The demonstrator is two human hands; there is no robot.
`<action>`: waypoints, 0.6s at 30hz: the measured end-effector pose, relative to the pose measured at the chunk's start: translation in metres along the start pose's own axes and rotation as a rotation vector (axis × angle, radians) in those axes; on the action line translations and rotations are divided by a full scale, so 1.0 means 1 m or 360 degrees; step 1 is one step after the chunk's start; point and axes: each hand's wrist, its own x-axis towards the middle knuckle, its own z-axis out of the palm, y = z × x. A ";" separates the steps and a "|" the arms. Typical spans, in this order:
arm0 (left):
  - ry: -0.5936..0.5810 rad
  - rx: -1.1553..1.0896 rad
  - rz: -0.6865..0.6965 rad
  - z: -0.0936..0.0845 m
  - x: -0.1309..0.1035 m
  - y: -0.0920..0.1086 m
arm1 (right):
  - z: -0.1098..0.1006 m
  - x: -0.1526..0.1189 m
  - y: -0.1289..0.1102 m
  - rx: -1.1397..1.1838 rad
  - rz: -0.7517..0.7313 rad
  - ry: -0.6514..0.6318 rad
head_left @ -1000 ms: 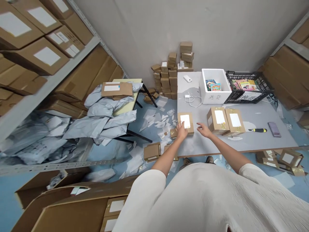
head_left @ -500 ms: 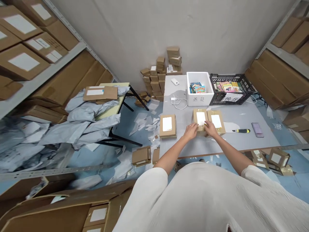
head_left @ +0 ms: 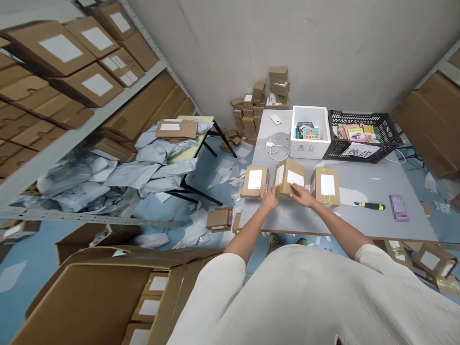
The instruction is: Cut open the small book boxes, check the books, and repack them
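A cardboard box (head_left: 286,187) with white labels on two visible faces sits tilted on the grey table (head_left: 280,220). My left hand (head_left: 269,198) grips its lower left edge, fingers partly hidden, close beside a flatter labelled box (head_left: 247,188). My right hand (head_left: 302,196) holds the tilted box's lower right side. To the right, apart from my hands, stands a taped box (head_left: 327,197) with a white label. Farther right lie a black-and-yellow cutter (head_left: 372,206) and a blurred purple object (head_left: 398,209).
A white foam box (head_left: 309,151) and a black crate (head_left: 377,154) holding books stand at the table's back, near a white cable (head_left: 279,158). Grey parcels (head_left: 132,175) cover a side table at left. Shelves flank both sides; paper scraps litter the floor.
The box between my hands has moved left, away from the taped box and near the flatter one, and is now tilted. Both hands moved with it. The view has shifted left.
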 end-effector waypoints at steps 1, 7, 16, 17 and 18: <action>0.0023 0.0003 -0.0055 -0.002 0.000 -0.012 | 0.005 0.002 -0.004 -0.0051 0.0046 -0.0051; 0.0002 -0.0020 -0.0165 -0.012 -0.004 -0.068 | 0.032 0.013 -0.016 -0.0128 0.0343 -0.0127; -0.0053 -0.0029 0.0028 -0.020 0.001 -0.083 | 0.044 0.032 -0.022 0.0123 0.0345 0.0072; -0.0028 -0.0040 0.0002 -0.021 0.003 -0.081 | 0.044 0.031 -0.023 0.0121 0.0378 0.0092; 0.0003 -0.0056 -0.0027 -0.023 0.005 -0.078 | 0.043 0.030 -0.024 0.0116 0.0405 0.0121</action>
